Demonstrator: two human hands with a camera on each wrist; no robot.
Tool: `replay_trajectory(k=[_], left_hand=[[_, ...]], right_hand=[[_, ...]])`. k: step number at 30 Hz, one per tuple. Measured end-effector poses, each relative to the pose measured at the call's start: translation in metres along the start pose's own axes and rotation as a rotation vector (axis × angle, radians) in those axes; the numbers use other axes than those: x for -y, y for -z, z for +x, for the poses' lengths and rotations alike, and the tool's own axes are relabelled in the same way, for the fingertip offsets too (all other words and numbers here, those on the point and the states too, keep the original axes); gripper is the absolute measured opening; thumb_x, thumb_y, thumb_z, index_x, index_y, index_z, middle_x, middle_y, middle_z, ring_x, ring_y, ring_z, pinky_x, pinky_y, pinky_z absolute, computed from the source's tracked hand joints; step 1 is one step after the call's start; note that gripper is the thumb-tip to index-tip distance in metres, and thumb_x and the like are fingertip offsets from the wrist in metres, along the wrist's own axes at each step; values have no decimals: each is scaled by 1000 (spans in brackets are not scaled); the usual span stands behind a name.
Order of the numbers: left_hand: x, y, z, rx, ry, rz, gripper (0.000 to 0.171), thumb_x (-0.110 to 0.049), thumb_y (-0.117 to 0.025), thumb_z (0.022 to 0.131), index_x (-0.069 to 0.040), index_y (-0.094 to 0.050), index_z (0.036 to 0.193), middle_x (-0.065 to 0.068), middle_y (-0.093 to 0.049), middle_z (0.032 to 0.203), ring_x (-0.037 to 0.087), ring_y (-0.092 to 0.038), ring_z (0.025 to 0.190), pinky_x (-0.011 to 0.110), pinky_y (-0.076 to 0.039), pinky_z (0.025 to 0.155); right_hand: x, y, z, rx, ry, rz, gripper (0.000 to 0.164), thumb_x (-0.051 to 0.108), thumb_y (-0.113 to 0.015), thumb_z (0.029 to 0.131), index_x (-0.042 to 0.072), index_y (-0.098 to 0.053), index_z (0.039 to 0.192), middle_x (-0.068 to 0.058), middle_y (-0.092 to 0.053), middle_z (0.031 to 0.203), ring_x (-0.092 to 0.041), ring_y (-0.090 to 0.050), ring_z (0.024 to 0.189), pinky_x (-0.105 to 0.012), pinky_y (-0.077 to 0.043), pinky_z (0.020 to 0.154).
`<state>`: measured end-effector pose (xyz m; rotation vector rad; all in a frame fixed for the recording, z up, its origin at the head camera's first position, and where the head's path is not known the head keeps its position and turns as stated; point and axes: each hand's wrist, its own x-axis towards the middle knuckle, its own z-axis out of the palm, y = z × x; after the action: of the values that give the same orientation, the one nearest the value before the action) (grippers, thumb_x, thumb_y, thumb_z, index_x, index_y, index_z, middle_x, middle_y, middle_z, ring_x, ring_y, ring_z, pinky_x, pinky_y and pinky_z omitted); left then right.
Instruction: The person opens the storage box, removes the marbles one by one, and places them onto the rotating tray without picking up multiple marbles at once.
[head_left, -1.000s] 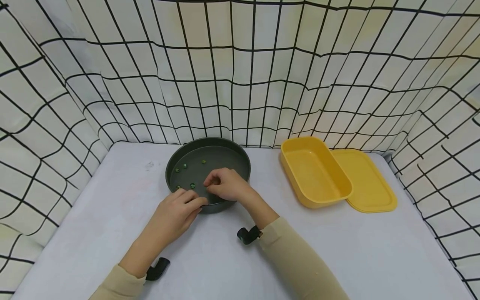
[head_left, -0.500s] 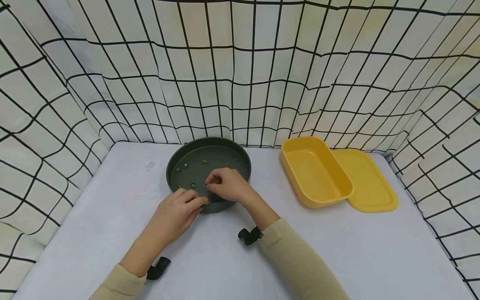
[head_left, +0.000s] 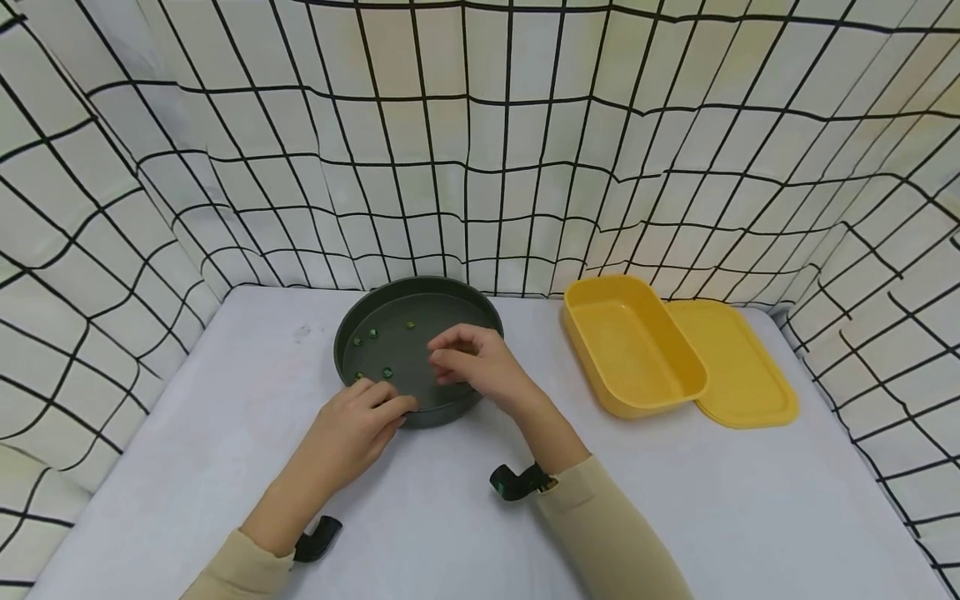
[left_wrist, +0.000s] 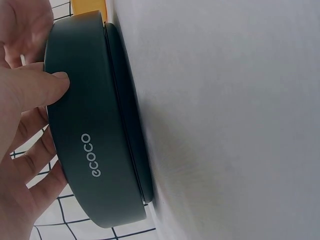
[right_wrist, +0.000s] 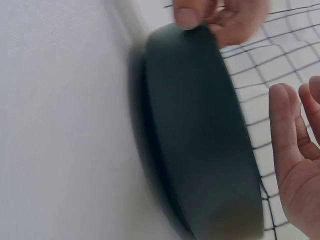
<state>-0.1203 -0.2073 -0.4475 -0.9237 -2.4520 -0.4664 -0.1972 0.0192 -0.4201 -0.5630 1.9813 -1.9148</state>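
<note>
A round dark green pan (head_left: 420, 296) stands on the white table with several tiny green bits (head_left: 387, 372) scattered over its left part. My left hand (head_left: 360, 421) grips the pan's near rim; in the left wrist view its thumb (left_wrist: 55, 87) presses the outer wall, and the fingers go over the edge. Above the pan's right side is my right hand (head_left: 480, 362), fingers bent and thumb near the index finger. In the right wrist view the right hand (right_wrist: 300, 165) is cut off by the frame edge. Whether anything small lies between its fingertips is not visible.
To the right stands a yellow rectangular box (head_left: 637, 350), partly over its flat yellow lid (head_left: 742, 367). White cloth walls (head_left: 480, 192) with a black grid pattern enclose the table (head_left: 420, 517) at the back and sides.
My right hand has risen slightly and moved right from low inside the pan, its fingers parting a little. The left hand, the pan and the visible green bits have stayed in place.
</note>
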Motion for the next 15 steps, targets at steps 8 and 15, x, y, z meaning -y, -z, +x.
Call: replay_trajectory(k=[8, 15], left_hand=[[-1, 0, -1, -9, 1, -3, 30, -4, -82, 78, -19, -74, 103, -6, -64, 92, 15, -58, 82, 32, -53, 69], [-2, -2, 0, -12, 1, -5, 30, -4, -83, 78, -19, -74, 102, -6, -65, 94, 15, -58, 83, 33, -53, 71]], right_hand=[[14, 37, -33, -86, 43, 29, 24, 11, -65, 97, -5, -62, 114, -15, -67, 101, -26, -67, 88, -37, -60, 81], [24, 77, -48, -268, 54, -56, 23, 16, -66, 97, 1, -64, 114, -14, -65, 106, -35, -66, 95, -34, -60, 83]])
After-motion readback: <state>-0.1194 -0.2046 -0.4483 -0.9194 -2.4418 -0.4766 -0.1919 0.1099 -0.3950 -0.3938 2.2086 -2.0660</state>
